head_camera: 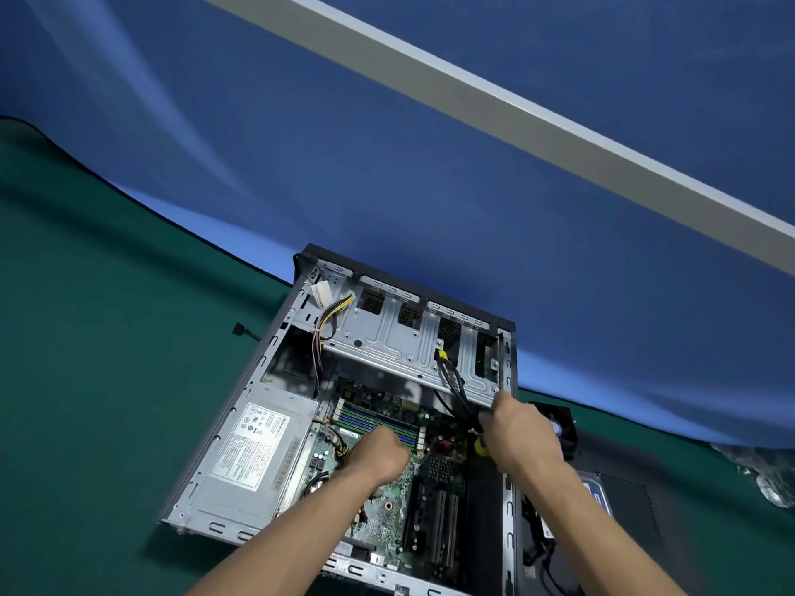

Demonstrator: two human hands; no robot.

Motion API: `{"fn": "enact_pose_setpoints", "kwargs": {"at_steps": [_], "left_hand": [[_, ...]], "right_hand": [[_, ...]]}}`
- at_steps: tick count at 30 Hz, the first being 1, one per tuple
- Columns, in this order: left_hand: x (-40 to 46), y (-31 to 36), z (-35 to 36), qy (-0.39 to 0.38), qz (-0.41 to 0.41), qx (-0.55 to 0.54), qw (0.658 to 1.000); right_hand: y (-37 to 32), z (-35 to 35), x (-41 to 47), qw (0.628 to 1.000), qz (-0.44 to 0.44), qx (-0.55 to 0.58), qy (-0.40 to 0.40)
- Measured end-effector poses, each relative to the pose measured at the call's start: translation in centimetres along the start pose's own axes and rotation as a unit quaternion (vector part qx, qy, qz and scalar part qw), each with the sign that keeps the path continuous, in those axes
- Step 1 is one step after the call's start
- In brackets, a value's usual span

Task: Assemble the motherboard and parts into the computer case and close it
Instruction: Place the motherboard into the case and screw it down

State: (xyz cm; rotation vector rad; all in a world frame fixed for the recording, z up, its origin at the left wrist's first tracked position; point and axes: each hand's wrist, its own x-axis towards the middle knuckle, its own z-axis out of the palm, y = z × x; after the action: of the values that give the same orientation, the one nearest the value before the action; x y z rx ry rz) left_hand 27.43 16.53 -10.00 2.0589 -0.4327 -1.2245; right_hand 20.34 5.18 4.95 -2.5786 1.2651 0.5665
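Risk entry: motherboard (387, 492) seated in open case (241, 406) on bench (86, 380); my left hand (378, 455) fisted on it, right hand (518, 432) gripping a yellow-handled tool (481, 446), I judge a slip could gouge board traces or snag black cables (451, 380).

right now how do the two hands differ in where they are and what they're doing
The left hand sits low over the middle of the motherboard, fingers curled, near the blue memory slots. The right hand is further up and to the right, by the drive cage, gripping a yellow-handled tool near the black cables. What the left holds, if anything, is hidden. Both reach inside the open case.
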Motion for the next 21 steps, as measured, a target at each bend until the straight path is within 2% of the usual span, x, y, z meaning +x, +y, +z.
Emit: {"fn": "enact_pose_setpoints", "kwargs": {"at_steps": [2,5,9,12,15,19,21], "left_hand": [[-0.04,0.03,-0.05,0.001,0.002,0.003,1.000],[-0.13,0.06,0.09,0.003,-0.004,-0.009,1.000],[-0.11,0.01,0.22,0.003,-0.008,-0.022,1.000],[-0.24,0.03,0.12,0.003,-0.007,-0.016,1.000],[-0.28,0.05,0.15,0.000,-0.008,-0.023,1.000],[-0.47,0.13,-0.01,0.006,-0.008,0.001,1.000],[-0.41,0.12,0.03,0.011,-0.011,0.003,1.000]], "right_hand": [[0.18,0.00,0.14,1.000,0.007,-0.019,0.019],[0.05,-0.22,0.25,1.000,-0.011,-0.006,-0.024],[0.21,-0.17,0.29,0.999,-0.005,-0.049,0.003],[-0.13,-0.04,0.17,0.998,-0.017,-0.044,-0.028],[-0.13,0.10,0.16,0.998,0.005,-0.064,-0.004],[-0.14,-0.21,0.12,0.999,0.009,0.017,-0.040],[0.08,-0.07,0.15,1.000,0.006,0.002,-0.008]]}}
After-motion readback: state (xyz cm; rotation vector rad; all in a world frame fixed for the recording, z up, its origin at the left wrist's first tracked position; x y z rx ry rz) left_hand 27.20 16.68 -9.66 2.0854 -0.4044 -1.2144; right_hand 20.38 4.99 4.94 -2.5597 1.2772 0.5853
